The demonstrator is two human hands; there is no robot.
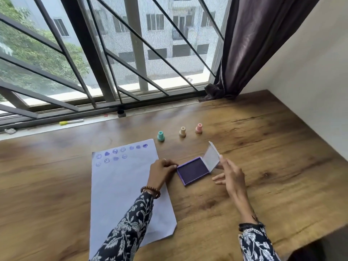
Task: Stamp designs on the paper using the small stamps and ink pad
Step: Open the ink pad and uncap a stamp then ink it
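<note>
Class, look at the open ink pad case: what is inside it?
The open ink pad case holds a dark purple ink surface filling its base. The raised lid shows a plain pale inside. Nothing else lies in it; what is beneath the pad is covered.

Three small plastic stamps: one teal (160, 136), one cream (182, 131), one pink (198, 128). One purple ink pad, lid open (193, 171). One white paper sheet (120, 185). One yellow-capped marker (71, 122).
</note>
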